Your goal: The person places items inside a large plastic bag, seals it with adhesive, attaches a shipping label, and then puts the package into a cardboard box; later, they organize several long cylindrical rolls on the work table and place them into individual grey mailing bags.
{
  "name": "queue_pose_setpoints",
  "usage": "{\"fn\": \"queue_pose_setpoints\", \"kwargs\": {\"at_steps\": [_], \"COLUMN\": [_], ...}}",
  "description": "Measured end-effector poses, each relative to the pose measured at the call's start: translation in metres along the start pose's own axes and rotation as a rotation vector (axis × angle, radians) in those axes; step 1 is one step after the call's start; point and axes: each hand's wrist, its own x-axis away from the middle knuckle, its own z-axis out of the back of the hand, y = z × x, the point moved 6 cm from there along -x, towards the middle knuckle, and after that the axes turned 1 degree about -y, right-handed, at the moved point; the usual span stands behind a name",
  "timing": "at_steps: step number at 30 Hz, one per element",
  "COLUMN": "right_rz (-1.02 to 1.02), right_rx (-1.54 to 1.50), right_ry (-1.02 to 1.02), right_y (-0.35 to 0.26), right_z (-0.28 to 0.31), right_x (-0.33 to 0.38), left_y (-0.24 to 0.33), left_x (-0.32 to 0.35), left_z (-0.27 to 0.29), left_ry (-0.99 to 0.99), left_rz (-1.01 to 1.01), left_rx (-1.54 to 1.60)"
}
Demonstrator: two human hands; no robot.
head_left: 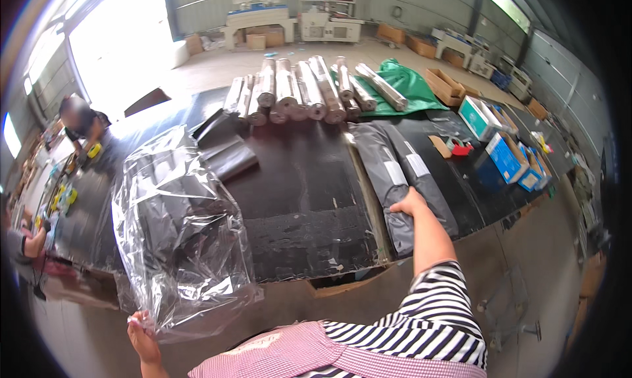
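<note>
"Pink-checked cloth apron (276, 352) and black-and-white striped sleeve (441, 292) are nearest us, at the bottom of the frame. What about the hands?"

"Left hand (141, 335), lower left, grasps a gathered corner of the clear, crinkled plastic bag (197, 263), probably to control the thin film where it overhangs the black bench (296, 161). Dark grey material shows through; inside or beneath, I can't tell."

"And the right hand (411, 201)?"

"Right of centre, on the left one of two long, dark grey, white-labelled rolls (374, 151), perhaps steadying it. Whether its fingers close around or merely press, I can't tell. They lie side by side, which likely keeps them tidy."

"Pointing which way?"

"Their long axes slant: far ends toward the upper left, near ends toward the lower right, by the bench's near edge. Lengthwise, the bag runs nearly top to bottom of the frame."
</note>
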Motion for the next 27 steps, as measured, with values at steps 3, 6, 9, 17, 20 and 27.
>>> {"fn": "queue_pose_setpoints", "kwargs": {"at_steps": [3, 6, 9, 17, 20, 27], "right_rz": [0.209, 0.234, 0.259, 0.616, 0.773, 0.662], "right_rx": [-0.759, -1.187, -1.342, -0.925, -0.650, -0.529], "right_ry": [-0.362, -0.688, -0.832, -1.537, -1.606, -1.608], "right_y": [-0.003, 0.000, 0.001, -0.142, -0.183, -0.222], "right_z": [-0.033, -0.062, -0.088, -0.059, -0.046, -0.052], "right_x": [0.035, 0.129, 0.225, 0.323, 0.340, 0.376], "left_y": [0.000, 0.011, 0.028, 0.033, 0.045, 0.033], "left_x": [0.003, 0.000, -0.009, -0.050, -0.056, -0.031], "left_z": [-0.008, -0.024, -0.037, 0.009, 0.024, 0.042], "left_ry": [0.057, 0.037, 0.033, 0.152, 0.117, -0.145], "left_rz": [-0.044, -0.090, -0.072, 0.157, 0.052, -0.203], "left_rx": [-0.052, -0.006, 0.067, 0.750, 0.753, 0.308]}}
